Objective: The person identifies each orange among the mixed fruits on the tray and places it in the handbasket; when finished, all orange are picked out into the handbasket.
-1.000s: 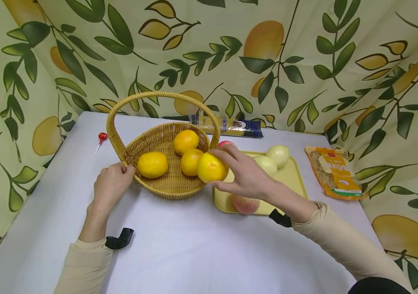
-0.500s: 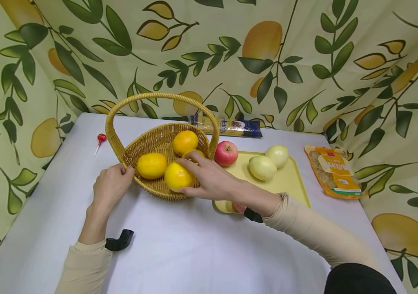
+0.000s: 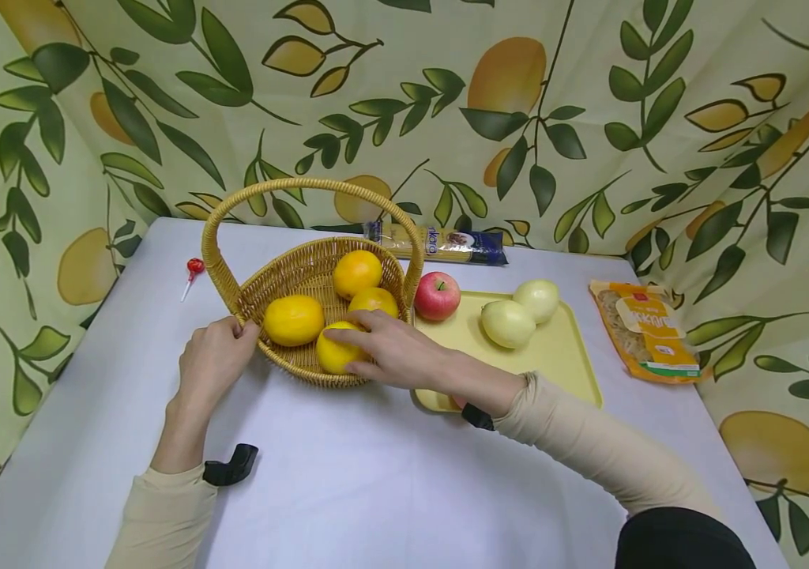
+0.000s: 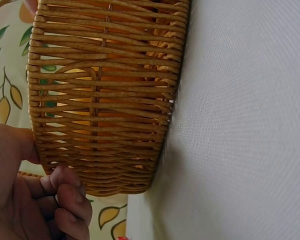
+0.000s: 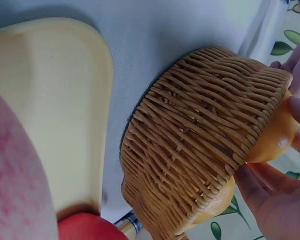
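Note:
My left hand [image 3: 216, 356] pinches the near-left rim of a wicker basket [image 3: 287, 273]; its thumb and fingers also show at that edge in the left wrist view. Inside the basket, my right hand [image 3: 400, 352] holds a yellow orange [image 3: 336, 348] near the front-right wall. Three other yellow-orange fruits lie in there: one to the left [image 3: 294, 320], one at the back [image 3: 357, 273] and one [image 3: 374, 300] just behind the right hand. In the right wrist view, fingers curve over the held orange [image 5: 275, 137] at the basket's rim.
A yellow tray [image 3: 561, 371] stands right of the basket with two pale onions [image 3: 509, 324], a red apple [image 3: 437, 296] at its corner and a pink mottled fruit [image 5: 15, 175], mostly hidden by the right arm. Around lie a lollipop [image 3: 194, 266], a spaghetti pack [image 3: 447, 245] and an orange bag [image 3: 646, 332].
My right hand has carried the orange leftward from the tray side over the rim and lowered it into the basket. The left hand has kept its grip on the rim.

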